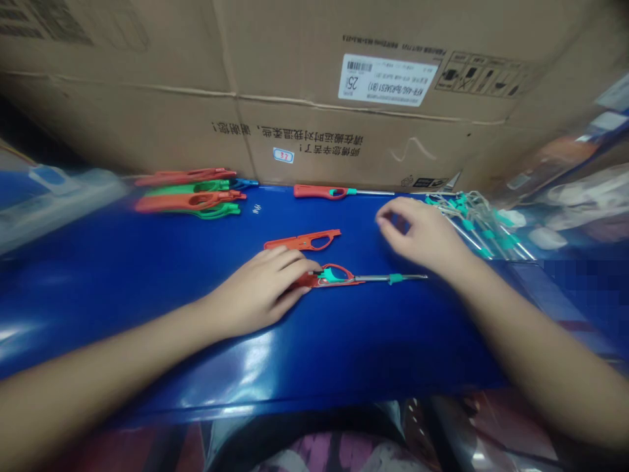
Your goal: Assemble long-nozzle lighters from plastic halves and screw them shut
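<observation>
My left hand (268, 285) is closed around the rear of an open red lighter (339, 274), a long-necked one, low over the blue table. Its teal trigger sits in the handle's loop, and a metal tube with a teal piece on it points right. Just behind lies a loose orange-red handle half (319, 240), close to my left fingers. Up and to the right, my right hand (417, 233) is raised with thumb and forefinger brought together in a pinch. Whatever may be between those fingertips is too small to make out.
A red lighter (314, 191) with its tube lies along the cardboard box (295, 85) at the back. Several red and green handle shells (191, 196) are piled at left. Metal tubes with teal parts and wires (486, 229) lie at right. The table's front edge (236, 412) is near me.
</observation>
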Tool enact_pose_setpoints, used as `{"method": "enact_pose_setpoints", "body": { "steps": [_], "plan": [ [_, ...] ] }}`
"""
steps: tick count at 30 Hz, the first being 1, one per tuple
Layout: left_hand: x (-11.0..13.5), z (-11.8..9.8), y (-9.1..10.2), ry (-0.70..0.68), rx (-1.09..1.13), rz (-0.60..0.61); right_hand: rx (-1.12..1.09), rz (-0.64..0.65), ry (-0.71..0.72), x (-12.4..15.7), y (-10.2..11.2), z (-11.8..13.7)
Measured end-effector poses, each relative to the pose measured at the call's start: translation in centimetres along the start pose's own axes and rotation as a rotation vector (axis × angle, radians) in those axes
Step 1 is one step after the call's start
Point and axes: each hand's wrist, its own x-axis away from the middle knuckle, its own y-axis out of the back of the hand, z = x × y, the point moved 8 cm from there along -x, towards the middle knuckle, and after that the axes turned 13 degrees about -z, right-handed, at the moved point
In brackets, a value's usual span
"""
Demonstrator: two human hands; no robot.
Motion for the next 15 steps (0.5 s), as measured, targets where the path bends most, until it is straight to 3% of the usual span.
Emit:
{"method": "enact_pose_setpoints", "body": {
  "steps": [4,7,10,15],
  "plan": [
    [0.0,-0.1,0.1,-0.015,0.007,-0.003,0.412,0.106,-0.337,-0.6,0.3,-8.8],
    [0.1,-0.3,0.3,-0.028,0.006,0.006,0.574,0.181,-0.516,-0.1,0.8,-13.4],
    [0.1,-0.5,0.6,-0.029,0.01,-0.003,0.609,0.237,-0.616,0.3,0.8,-15.7],
    [0.0,-0.4,0.7,-0.022,0.016,-0.008,0.585,0.248,-0.639,0.3,0.6,-17.0]
  ]
}}
